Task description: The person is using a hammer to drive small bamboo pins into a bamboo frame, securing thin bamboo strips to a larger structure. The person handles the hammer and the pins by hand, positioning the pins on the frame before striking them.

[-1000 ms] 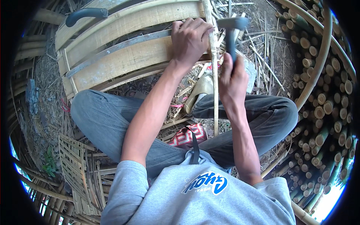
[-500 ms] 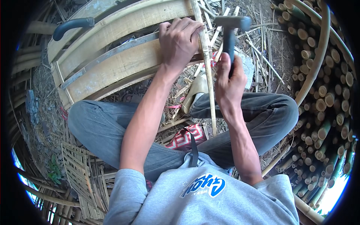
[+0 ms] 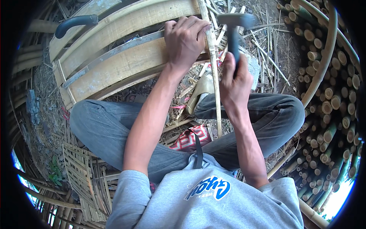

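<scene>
At far left a dark curved handle (image 3: pixel 76 22) lies beside broad split bamboo slats (image 3: pixel 122 65), pale, stiff and lightly bowed, with fibrous faces. The left hand (image 3: pixel 187 40) presses down on them, fingers curled and pinching the upper part of a thin bamboo strip (image 3: pixel 215 91) that runs from far to near between the knees. That strip looks light and springy, likely splintery along its edges, so it is best held close to the working point. The right hand (image 3: pixel 234 82) is clenched round the dark shaft of a hammer (image 3: pixel 233 28), head-heavy and raised. Round cut bamboo poles (image 3: pixel 328 103) stack at right.
</scene>
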Motion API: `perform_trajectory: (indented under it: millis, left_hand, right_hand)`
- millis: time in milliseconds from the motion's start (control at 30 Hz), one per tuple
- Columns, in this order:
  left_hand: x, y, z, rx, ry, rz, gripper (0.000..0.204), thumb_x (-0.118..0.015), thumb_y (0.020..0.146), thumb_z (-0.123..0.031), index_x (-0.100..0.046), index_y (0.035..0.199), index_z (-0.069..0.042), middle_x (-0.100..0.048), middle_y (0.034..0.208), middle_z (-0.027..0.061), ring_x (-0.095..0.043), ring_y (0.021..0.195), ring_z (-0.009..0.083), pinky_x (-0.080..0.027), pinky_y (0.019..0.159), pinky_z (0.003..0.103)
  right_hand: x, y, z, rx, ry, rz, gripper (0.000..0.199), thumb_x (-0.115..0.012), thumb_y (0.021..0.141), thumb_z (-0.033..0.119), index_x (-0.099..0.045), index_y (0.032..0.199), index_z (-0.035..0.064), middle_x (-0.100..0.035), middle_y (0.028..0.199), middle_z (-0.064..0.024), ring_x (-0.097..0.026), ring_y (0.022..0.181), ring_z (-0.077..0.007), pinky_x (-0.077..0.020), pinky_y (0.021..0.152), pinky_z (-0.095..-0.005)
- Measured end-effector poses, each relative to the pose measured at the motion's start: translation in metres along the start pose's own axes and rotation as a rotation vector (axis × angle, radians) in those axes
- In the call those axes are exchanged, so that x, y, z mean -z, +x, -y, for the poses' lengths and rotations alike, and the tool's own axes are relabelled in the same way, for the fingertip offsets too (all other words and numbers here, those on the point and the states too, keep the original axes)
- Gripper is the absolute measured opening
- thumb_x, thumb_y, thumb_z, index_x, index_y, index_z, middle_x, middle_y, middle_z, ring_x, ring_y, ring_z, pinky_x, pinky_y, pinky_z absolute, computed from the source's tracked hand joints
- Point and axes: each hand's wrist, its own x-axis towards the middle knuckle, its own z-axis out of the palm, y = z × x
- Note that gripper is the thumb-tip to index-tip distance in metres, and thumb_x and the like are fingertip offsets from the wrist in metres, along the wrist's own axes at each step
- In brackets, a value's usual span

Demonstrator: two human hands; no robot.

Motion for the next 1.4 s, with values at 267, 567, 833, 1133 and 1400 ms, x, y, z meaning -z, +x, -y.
perform_trajectory:
  millis: [267, 567, 833, 1133, 1400]
  left_hand:
    - [-0.001, 0.001, -0.001, 0.0, -0.008, 0.002, 0.005, -0.075, 0.09, -0.02, -0.078, 0.092, -0.017, -0.075, 0.088, -0.0051, -0.069, 0.083, 0.0144, -0.036, 0.077, 0.034]
    - [-0.001, 0.001, -0.001, -0.008, -0.003, -0.008, 0.005, -0.075, 0.091, -0.021, -0.078, 0.091, -0.017, -0.075, 0.088, -0.0054, -0.069, 0.082, 0.0135, -0.036, 0.077, 0.033]
    - [0.0, 0.0, -0.001, -0.011, -0.004, -0.016, 0.005, -0.076, 0.09, -0.022, -0.078, 0.091, -0.017, -0.075, 0.087, -0.0057, -0.069, 0.081, 0.0138, -0.036, 0.076, 0.033]
    - [0.001, -0.001, -0.002, 0.012, -0.01, 0.005, 0.004, -0.076, 0.089, -0.019, -0.077, 0.091, -0.016, -0.075, 0.087, -0.0043, -0.069, 0.082, 0.0149, -0.036, 0.077, 0.034]
    - [0.003, -0.003, 0.0, 0.01, -0.013, 0.001, 0.004, -0.077, 0.088, -0.019, -0.078, 0.09, -0.016, -0.075, 0.087, -0.0042, -0.07, 0.083, 0.0151, -0.036, 0.077, 0.034]
  right_hand:
    - [0.002, -0.001, 0.006, -0.011, 0.011, 0.004, 0.026, -0.056, 0.108, 0.023, -0.057, 0.106, -0.0027, -0.061, 0.063, -0.0234, -0.066, 0.056, -0.0417, -0.0442, 0.05, -0.0487]
    - [0.0, 0.002, 0.001, 0.039, 0.012, -0.031, 0.026, -0.055, 0.108, 0.024, -0.058, 0.106, -0.002, -0.06, 0.062, -0.0212, -0.064, 0.054, -0.0376, -0.0445, 0.05, -0.0459]
    - [0.002, 0.0, 0.003, -0.003, 0.067, -0.049, 0.027, -0.057, 0.107, 0.024, -0.06, 0.106, -0.0026, -0.061, 0.061, -0.0221, -0.065, 0.053, -0.0371, -0.0441, 0.048, -0.0444]
    - [-0.004, 0.0, 0.001, 0.009, -0.01, -0.018, 0.026, -0.059, 0.106, 0.024, -0.06, 0.105, -0.0022, -0.061, 0.063, -0.0223, -0.063, 0.052, -0.0375, -0.0426, 0.049, -0.0446]
    - [-0.005, -0.001, 0.005, -0.017, -0.007, -0.003, 0.029, -0.058, 0.107, 0.025, -0.06, 0.101, -0.0031, -0.061, 0.063, -0.0212, -0.064, 0.054, -0.036, -0.0447, 0.051, -0.0448]
